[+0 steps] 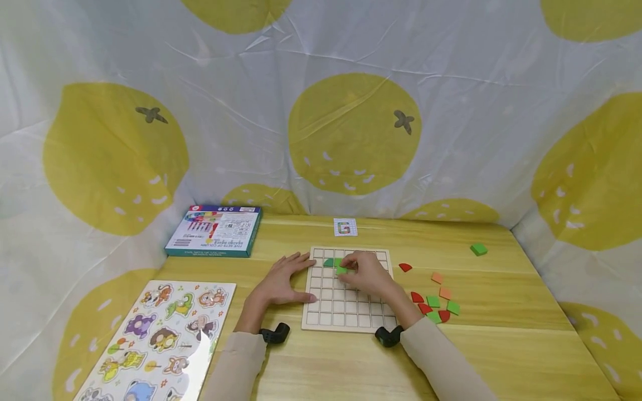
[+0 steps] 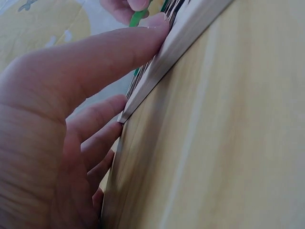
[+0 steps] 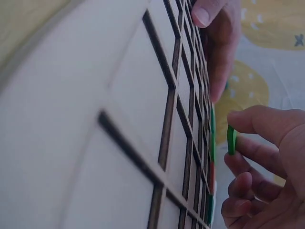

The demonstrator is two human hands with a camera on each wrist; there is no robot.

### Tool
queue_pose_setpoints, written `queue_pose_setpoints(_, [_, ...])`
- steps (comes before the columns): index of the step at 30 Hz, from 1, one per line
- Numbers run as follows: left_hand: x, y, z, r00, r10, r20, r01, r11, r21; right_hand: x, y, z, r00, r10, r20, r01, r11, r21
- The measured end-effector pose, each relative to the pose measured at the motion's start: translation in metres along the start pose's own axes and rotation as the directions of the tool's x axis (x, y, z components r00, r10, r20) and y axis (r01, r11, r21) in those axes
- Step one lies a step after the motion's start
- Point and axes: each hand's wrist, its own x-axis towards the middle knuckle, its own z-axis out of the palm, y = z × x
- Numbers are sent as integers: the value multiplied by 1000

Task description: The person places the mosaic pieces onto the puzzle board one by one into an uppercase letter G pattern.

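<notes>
Left hand [image 1: 281,284] lay flat, fingers straight against the left edge of the wooden grid board [image 1: 346,312] on the bench [image 1: 501,345], right hand [image 1: 368,275] pinched a green tile [image 1: 341,270] in its fingers above the board's far rows, loose red, green and orange tiles [image 1: 435,303] lay to the right.

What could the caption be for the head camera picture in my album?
Right hand pinches a green tile over the wooden grid board, left hand steadying its edge.

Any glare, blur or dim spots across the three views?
Head view: sharp and evenly lit, with white glare on the animal puzzle. Left wrist view: left hand and grid board edge soft, too close. Right wrist view: dim; near board blurred, green tile fairly crisp.
</notes>
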Motion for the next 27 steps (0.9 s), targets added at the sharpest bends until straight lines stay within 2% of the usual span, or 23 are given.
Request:
queue_pose_setpoints(13, [0, 0, 0, 1000, -2, 2, 2, 1000, 2, 18, -6, 19, 999, 9, 47, -7, 999, -36])
queue_pose_setpoints(27, [0, -1, 0, 1000, -8, 3, 8, 1000, 1, 23, -8, 24, 998, -4, 59, 8, 998, -62])
